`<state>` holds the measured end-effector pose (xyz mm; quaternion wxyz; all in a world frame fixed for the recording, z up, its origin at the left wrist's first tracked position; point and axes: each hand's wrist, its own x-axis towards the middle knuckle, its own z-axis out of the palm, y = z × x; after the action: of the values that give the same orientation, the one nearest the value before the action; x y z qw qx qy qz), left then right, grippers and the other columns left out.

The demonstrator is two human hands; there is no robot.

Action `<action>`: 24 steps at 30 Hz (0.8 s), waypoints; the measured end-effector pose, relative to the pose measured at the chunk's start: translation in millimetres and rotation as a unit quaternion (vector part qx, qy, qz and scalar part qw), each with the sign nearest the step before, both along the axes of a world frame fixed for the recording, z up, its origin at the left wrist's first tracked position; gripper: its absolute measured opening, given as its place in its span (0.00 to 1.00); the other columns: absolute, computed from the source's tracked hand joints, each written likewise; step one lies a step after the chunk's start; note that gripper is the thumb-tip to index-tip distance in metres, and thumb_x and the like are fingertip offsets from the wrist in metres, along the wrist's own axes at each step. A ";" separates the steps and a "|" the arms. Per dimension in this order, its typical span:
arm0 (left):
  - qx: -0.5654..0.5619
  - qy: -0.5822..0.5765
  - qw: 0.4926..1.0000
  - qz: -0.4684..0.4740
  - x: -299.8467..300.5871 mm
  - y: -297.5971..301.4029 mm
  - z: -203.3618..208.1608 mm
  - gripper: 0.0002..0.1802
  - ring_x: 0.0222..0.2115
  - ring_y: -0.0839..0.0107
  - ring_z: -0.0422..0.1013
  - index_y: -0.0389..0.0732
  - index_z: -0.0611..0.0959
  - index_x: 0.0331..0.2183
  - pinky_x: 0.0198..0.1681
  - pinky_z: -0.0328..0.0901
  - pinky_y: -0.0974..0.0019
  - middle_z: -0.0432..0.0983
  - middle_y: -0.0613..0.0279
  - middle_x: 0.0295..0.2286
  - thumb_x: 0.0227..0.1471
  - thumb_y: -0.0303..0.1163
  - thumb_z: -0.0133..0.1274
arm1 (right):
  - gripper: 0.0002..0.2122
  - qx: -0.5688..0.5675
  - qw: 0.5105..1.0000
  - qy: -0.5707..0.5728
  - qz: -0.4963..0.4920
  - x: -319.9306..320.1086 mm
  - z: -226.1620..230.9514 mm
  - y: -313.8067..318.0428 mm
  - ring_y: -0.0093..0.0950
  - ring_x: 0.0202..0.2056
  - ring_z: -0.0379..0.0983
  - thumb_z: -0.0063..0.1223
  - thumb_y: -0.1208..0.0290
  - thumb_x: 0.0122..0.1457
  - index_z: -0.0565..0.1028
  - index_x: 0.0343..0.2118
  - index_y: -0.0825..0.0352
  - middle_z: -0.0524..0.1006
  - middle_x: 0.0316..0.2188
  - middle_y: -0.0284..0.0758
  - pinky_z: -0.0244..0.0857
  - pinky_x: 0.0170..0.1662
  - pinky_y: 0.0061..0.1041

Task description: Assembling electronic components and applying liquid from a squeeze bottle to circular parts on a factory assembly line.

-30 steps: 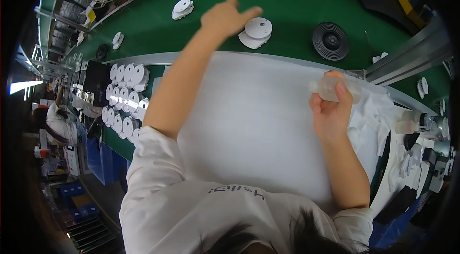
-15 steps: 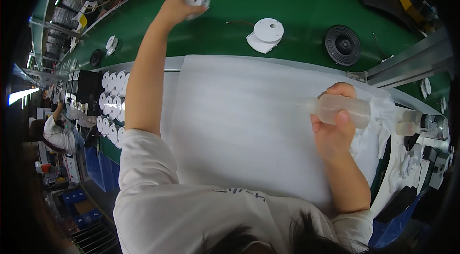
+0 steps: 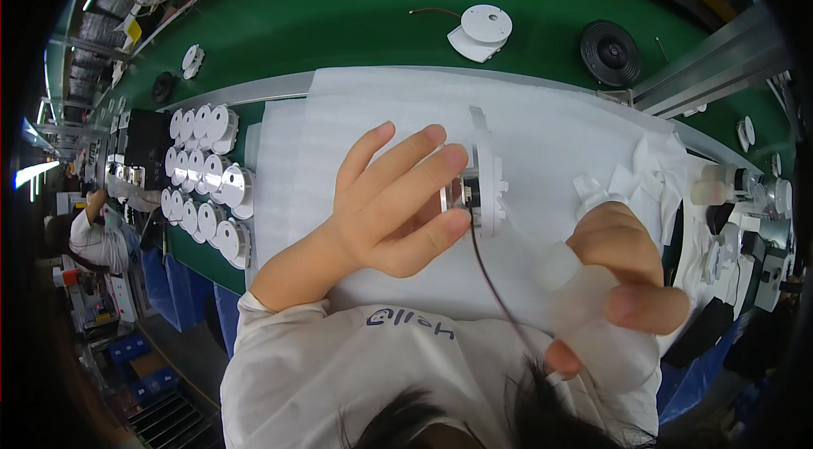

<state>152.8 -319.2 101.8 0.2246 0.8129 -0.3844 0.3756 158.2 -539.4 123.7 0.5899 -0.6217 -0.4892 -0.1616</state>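
My left hand point(image 3: 391, 203) holds a round white plastic part point(image 3: 484, 186) on edge over the white foam sheet point(image 3: 339, 119); a thin dark wire point(image 3: 491, 279) hangs from the part toward me. My right hand point(image 3: 622, 271) is close to the camera and grips a clear plastic bottle point(image 3: 576, 296), blurred, its tip pointing toward the part.
A green conveyor belt point(image 3: 356, 8) runs behind the sheet, carrying a white round part point(image 3: 479, 30), a black speaker disc point(image 3: 610, 51) and another white part point(image 3: 192, 59). Rows of white round parts point(image 3: 207, 178) lie at the left. Crumpled white cloth point(image 3: 635, 178) and small bottles point(image 3: 720, 182) sit at right.
My left hand came back from the far left of the belt with a white part and now holds it over the sheet. My right hand with the bottle moved nearer.
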 end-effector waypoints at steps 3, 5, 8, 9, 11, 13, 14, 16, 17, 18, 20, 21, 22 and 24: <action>0.021 -0.062 0.998 0.025 -0.5 -0.9 -4.4 0.28 0.30 0.60 0.71 0.49 0.67 0.38 0.41 0.58 0.58 0.71 0.54 0.36 0.31 0.20 0.56 | 0.23 0.024 0.998 -0.010 -0.061 -7.0 1.1 11.3 0.27 0.19 0.63 0.60 0.60 0.38 0.62 0.36 0.59 0.68 0.24 0.39 0.52 0.19 0.22; 0.034 -0.063 0.997 0.034 -0.8 -1.4 -3.1 0.28 0.31 0.63 0.71 0.50 0.66 0.38 0.40 0.57 0.61 0.71 0.57 0.36 0.32 0.21 0.56 | 0.21 0.072 0.993 -0.008 -0.090 -4.7 -1.7 13.2 0.26 0.16 0.64 0.64 0.68 0.33 0.68 0.33 0.60 0.68 0.23 0.37 0.52 0.17 0.21; 0.022 -0.063 0.997 0.032 1.1 -2.3 -5.6 0.29 0.31 0.63 0.71 0.50 0.66 0.38 0.37 0.57 0.63 0.71 0.58 0.36 0.31 0.20 0.56 | 0.21 0.080 0.992 -0.040 -0.085 -1.7 -2.9 8.5 0.26 0.16 0.63 0.63 0.68 0.33 0.67 0.34 0.60 0.68 0.23 0.36 0.51 0.17 0.21; 0.022 -0.062 0.997 0.034 0.6 -2.1 -6.5 0.29 0.31 0.63 0.71 0.50 0.66 0.38 0.37 0.57 0.63 0.71 0.58 0.36 0.31 0.20 0.56 | 0.22 0.015 0.997 -0.015 -0.077 -3.9 -0.5 5.2 0.26 0.18 0.61 0.60 0.64 0.39 0.63 0.37 0.60 0.67 0.25 0.39 0.52 0.20 0.24; 0.023 -0.056 0.997 0.042 0.9 -2.5 -7.7 0.30 0.31 0.63 0.71 0.50 0.66 0.39 0.35 0.57 0.64 0.71 0.58 0.36 0.29 0.19 0.55 | 0.23 -0.051 0.996 0.011 -0.069 -5.1 2.4 2.1 0.27 0.20 0.59 0.56 0.60 0.44 0.58 0.40 0.59 0.66 0.27 0.42 0.53 0.24 0.27; 0.023 -0.062 0.997 0.042 2.5 -2.0 -9.4 0.31 0.31 0.63 0.71 0.50 0.67 0.39 0.34 0.57 0.65 0.71 0.58 0.36 0.29 0.18 0.55 | 0.23 -0.078 0.995 0.016 -0.063 -4.9 3.5 1.0 0.28 0.20 0.59 0.56 0.62 0.44 0.59 0.41 0.60 0.66 0.29 0.44 0.53 0.25 0.28; 0.024 -0.069 0.996 0.043 3.0 -1.5 -10.0 0.31 0.32 0.63 0.70 0.50 0.67 0.39 0.32 0.56 0.66 0.71 0.58 0.36 0.28 0.17 0.54 | 0.23 -0.078 0.995 0.016 -0.062 -4.6 2.9 1.2 0.28 0.20 0.59 0.56 0.62 0.44 0.59 0.41 0.60 0.66 0.29 0.44 0.53 0.25 0.28; 0.024 -0.071 0.996 0.050 3.0 -0.5 -10.7 0.31 0.32 0.63 0.70 0.50 0.67 0.39 0.32 0.56 0.66 0.71 0.58 0.37 0.28 0.18 0.55 | 0.22 -0.071 0.995 0.005 -0.064 -4.0 0.9 1.9 0.28 0.19 0.59 0.55 0.64 0.44 0.59 0.41 0.60 0.66 0.28 0.44 0.53 0.24 0.28; 0.021 -0.073 0.996 0.053 3.6 -0.4 -10.4 0.32 0.32 0.63 0.70 0.50 0.67 0.40 0.32 0.56 0.66 0.71 0.58 0.37 0.27 0.18 0.56 | 0.22 -0.072 0.995 0.005 -0.064 -4.3 1.2 2.2 0.28 0.19 0.59 0.55 0.64 0.44 0.59 0.41 0.60 0.66 0.28 0.44 0.53 0.24 0.28; 0.020 -0.074 0.996 0.053 4.3 -0.5 -11.0 0.32 0.32 0.63 0.70 0.50 0.67 0.40 0.32 0.56 0.66 0.71 0.58 0.37 0.27 0.18 0.56 | 0.22 -0.069 0.995 -0.005 -0.069 -4.8 1.2 2.7 0.28 0.18 0.58 0.55 0.64 0.43 0.59 0.41 0.60 0.67 0.28 0.44 0.52 0.23 0.28; 0.000 -0.073 0.996 0.059 5.5 -1.4 -12.7 0.33 0.33 0.63 0.70 0.50 0.67 0.40 0.32 0.54 0.65 0.70 0.56 0.37 0.26 0.21 0.57 | 0.22 -0.067 0.995 -0.015 -0.074 -5.1 -0.5 6.5 0.28 0.17 0.58 0.55 0.65 0.43 0.58 0.41 0.60 0.67 0.27 0.43 0.52 0.22 0.28; -0.001 -0.074 0.995 0.059 5.1 -0.7 -11.6 0.33 0.33 0.63 0.70 0.50 0.67 0.40 0.32 0.54 0.65 0.70 0.56 0.37 0.26 0.21 0.57 | 0.22 -0.018 0.995 -0.025 -0.098 -5.0 -2.6 11.5 0.26 0.15 0.59 0.57 0.67 0.38 0.63 0.38 0.61 0.67 0.25 0.41 0.50 0.19 0.25; -0.009 -0.030 0.998 0.051 4.2 0.9 -9.7 0.33 0.34 0.63 0.69 0.50 0.68 0.39 0.32 0.53 0.65 0.70 0.55 0.38 0.25 0.22 0.58 | 0.21 0.031 0.992 -0.035 -0.121 -4.8 -3.5 14.0 0.25 0.13 0.60 0.60 0.69 0.33 0.68 0.34 0.62 0.68 0.23 0.39 0.48 0.15 0.21; -0.017 0.014 0.999 0.049 1.8 3.0 -7.8 0.33 0.35 0.63 0.69 0.50 0.68 0.39 0.33 0.52 0.66 0.70 0.53 0.38 0.25 0.24 0.58 | 0.21 0.025 0.993 -0.041 -0.110 -4.9 -5.7 14.5 0.25 0.13 0.60 0.60 0.69 0.33 0.68 0.34 0.62 0.67 0.22 0.38 0.48 0.15 0.21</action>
<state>154.6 -316.2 94.0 0.2249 0.8319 -0.3344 0.3816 153.3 -524.9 118.0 0.5637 -0.6493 -0.4375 -0.2632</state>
